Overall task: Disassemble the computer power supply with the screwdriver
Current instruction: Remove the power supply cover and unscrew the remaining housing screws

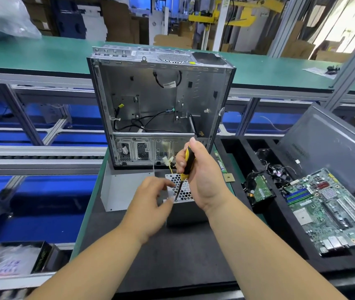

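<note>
Early stage: right hand (pixel 196 176) grips screwdriver (pixel 184 169), tip on power supply (pixel 183 204) corner screw at frame centre; left hand (pixel 150 195) loose, fingertips steadying (cover on).

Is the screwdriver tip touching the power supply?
Touching. In the head view, the screwdriver, gripped by the right hand, slants down and its tip meets the near corner of the power supply with no visible gap.

Two bare forearms, no sleeves showing, left hand (pixel 150 198) and right hand (pixel 200 176) without gloves, rings or watch
</note>
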Tool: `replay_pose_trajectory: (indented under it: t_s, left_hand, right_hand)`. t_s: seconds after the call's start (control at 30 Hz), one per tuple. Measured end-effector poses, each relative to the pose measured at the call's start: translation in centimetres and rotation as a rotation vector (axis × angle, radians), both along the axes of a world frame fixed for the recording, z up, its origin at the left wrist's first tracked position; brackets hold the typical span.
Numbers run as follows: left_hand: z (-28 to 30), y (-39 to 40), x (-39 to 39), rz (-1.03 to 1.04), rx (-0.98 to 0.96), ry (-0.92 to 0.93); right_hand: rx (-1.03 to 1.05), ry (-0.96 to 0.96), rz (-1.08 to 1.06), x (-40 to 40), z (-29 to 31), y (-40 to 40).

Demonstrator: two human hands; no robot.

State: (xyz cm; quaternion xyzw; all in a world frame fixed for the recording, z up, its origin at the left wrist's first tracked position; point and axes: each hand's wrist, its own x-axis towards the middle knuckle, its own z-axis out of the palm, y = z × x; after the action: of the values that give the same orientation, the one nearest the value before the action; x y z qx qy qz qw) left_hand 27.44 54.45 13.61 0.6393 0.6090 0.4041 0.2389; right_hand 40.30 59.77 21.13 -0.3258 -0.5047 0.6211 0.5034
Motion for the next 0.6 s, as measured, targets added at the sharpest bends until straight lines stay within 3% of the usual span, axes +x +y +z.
replay_pose_trajectory:
  t_s: [0.07,0.13,0.33,0.6]
  left_hand:
    - [0.1,-0.1,0.1,-0.107,0.035,0.146]
    - [0.1,0.1,0.2,-0.086,0.069,0.221]
    - [0.5,0.4,0.6,-0.023,0.056,0.082]
    - [0.5,0.5,0.4,-0.017,0.041,0.031]
  right_hand:
    - [0.013,-0.008,0.004,0.2,-0.1,-0.2]
    - [0.024,-0.015,0.007,0.4,-0.1,-0.3]
    - [0.012,-0.066,0.004,0.8,0.8,-0.1]
    - [-0.012,0.051,0.056,-0.4,0.5,-0.8]
